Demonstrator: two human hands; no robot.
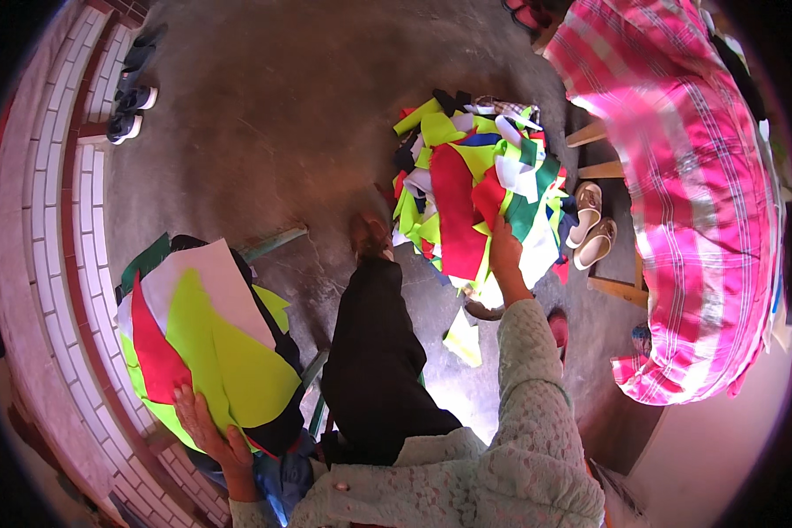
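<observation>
A stack of cut fabric pieces stands at the lower left, with a yellow-green piece (238, 370), a red piece (154, 352) and a pale piece (220, 273) on top. My left hand (209, 431) lies on its near edge, fingers stretched over the red and yellow-green cloth. Right of centre, a heap of mixed fabric scraps (456, 207) in red, yellow-green, green, white and blue rests low by the floor. My right hand (506, 253) reaches to its near side, fingers together at a small red fabric scrap (488, 195); the fingertips show only in part.
A pink checked cloth (678, 194) drapes over wooden-legged furniture at the right, beside tan shoes (592, 231). One yellow-green scrap (463, 339) lies near my feet. Dark shoes (128, 123) sit by the white brick wall (48, 211) at the left.
</observation>
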